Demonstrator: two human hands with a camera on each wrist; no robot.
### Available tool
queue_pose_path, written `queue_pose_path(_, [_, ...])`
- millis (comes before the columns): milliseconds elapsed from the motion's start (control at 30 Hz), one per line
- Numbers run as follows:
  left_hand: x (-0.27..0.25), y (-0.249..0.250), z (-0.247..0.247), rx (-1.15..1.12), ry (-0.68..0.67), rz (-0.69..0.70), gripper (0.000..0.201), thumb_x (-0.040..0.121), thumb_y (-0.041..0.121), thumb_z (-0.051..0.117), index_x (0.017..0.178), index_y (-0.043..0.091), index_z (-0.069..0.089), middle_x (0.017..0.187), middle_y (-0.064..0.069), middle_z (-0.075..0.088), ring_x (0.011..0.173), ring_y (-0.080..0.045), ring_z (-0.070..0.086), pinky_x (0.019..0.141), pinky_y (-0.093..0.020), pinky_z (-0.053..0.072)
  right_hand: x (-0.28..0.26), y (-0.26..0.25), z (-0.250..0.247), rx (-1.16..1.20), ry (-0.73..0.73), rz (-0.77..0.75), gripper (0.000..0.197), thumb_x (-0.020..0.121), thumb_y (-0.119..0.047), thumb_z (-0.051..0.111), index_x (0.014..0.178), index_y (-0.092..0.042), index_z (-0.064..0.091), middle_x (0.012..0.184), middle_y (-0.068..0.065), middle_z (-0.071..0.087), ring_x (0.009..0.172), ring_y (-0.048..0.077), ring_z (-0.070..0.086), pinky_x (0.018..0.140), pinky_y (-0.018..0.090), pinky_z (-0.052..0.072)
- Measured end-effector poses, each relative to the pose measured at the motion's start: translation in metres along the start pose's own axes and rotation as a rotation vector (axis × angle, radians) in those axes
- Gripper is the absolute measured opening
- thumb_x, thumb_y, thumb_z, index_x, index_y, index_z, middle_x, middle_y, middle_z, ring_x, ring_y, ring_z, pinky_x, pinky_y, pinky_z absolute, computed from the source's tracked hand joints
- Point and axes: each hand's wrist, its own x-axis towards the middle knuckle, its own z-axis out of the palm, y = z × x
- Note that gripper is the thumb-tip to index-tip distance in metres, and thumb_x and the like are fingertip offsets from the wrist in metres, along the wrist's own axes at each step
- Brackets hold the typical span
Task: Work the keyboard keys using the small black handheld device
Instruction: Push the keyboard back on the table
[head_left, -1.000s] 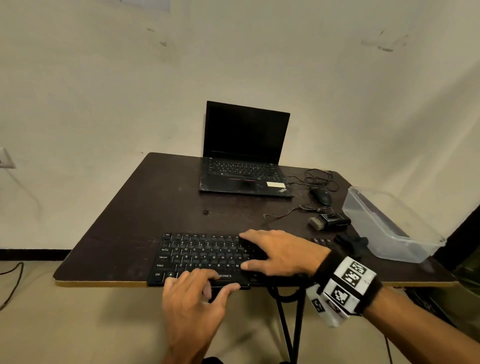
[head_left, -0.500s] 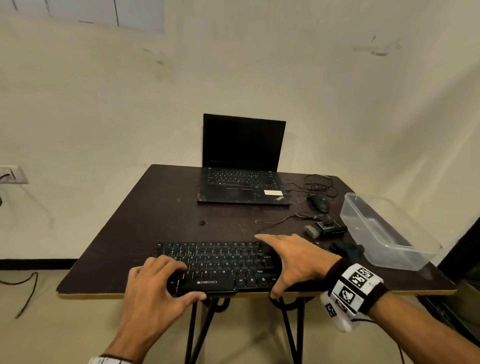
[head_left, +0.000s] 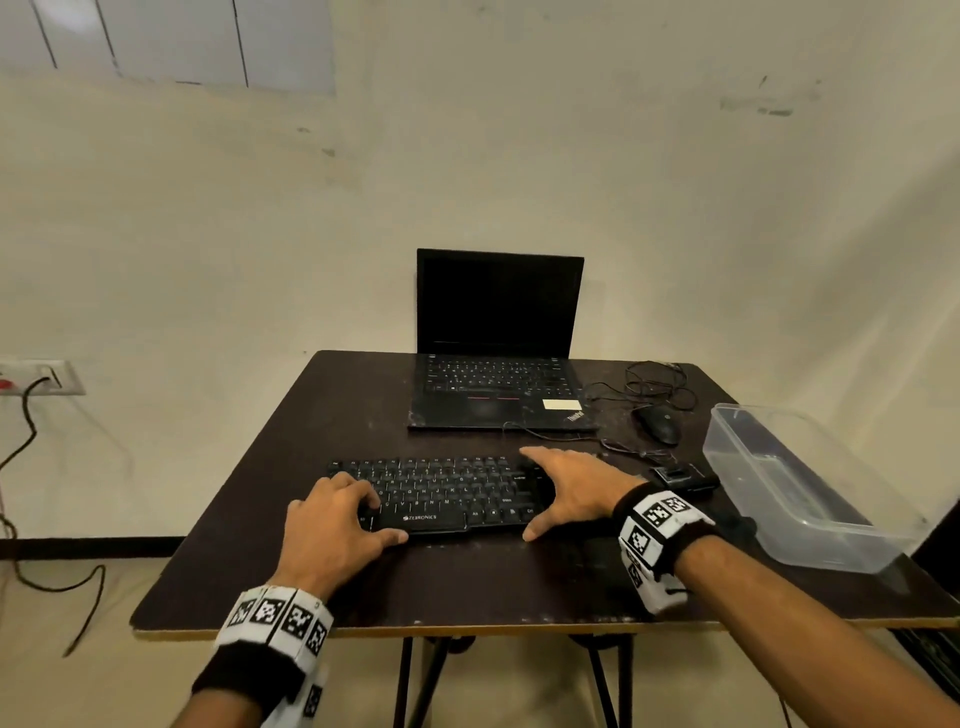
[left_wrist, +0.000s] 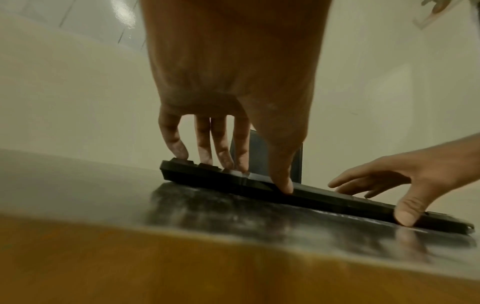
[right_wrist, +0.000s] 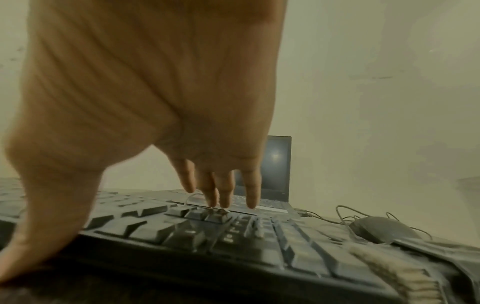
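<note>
Currently both hands rest spread on the keyboard (head_left: 447, 493) near the table's front edge: left hand (head_left: 332, 525) at its left end, right hand (head_left: 571, 493) at its right. Neither holds the device (head_left: 683, 477), beside the right edge. Risk: pushing skews the keyboard or snags the cable (head_left: 618, 447).

Your left hand (head_left: 332, 525) lies palm down, fingers (left_wrist: 202, 148) spread and lightly bent, thumb reaching right; your right hand (head_left: 576, 488) lies flat, fingers splayed, thumb pointing back toward you.
</note>
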Motion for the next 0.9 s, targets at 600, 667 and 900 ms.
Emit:
queue_pose_path(600, [0.066, 0.005, 0.001, -0.052, -0.083, -0.132, 0.074, 0.074, 0.048, 0.093, 0.137, 0.02, 0.066, 0.148, -0.001, 0.054, 0.139, -0.024, 0.049, 0.114, -0.045, 0.044, -0.006, 0.062, -0.002, -0.088, 0.213, 0.379, 0.078, 0.092, -0.071, 0.07, 0.143, -0.014, 0.055, 0.144, 0.009, 0.065, 0.135, 0.03, 0.061, 0.117, 0.046, 0.044])
queue_pose_path(667, [0.069, -0.002, 0.001, -0.042, -0.076, -0.253, 0.099, 0.068, 0.059, 0.094, 0.148, 0.016, 0.055, 0.158, -0.008, 0.043, 0.148, -0.03, 0.039, 0.118, -0.053, 0.039, -0.006, 0.066, -0.004, -0.104, 0.208, 0.384, 0.078, 0.092, -0.072, 0.07, 0.14, -0.012, 0.058, 0.142, 0.009, 0.066, 0.132, 0.03, 0.062, 0.113, 0.044, 0.047])
queue_pose_path(900, [0.078, 0.013, 0.014, -0.163, -0.165, -0.287, 0.101, 0.07, 0.056, 0.094, 0.151, 0.013, 0.051, 0.149, -0.014, 0.057, 0.136, -0.033, 0.056, 0.115, -0.046, 0.046, -0.005, 0.085, -0.01, -0.001, 0.201, 0.446, 0.079, 0.089, -0.064, 0.079, 0.142, -0.011, 0.057, 0.145, 0.013, 0.063, 0.132, 0.033, 0.062, 0.111, 0.044, 0.052])
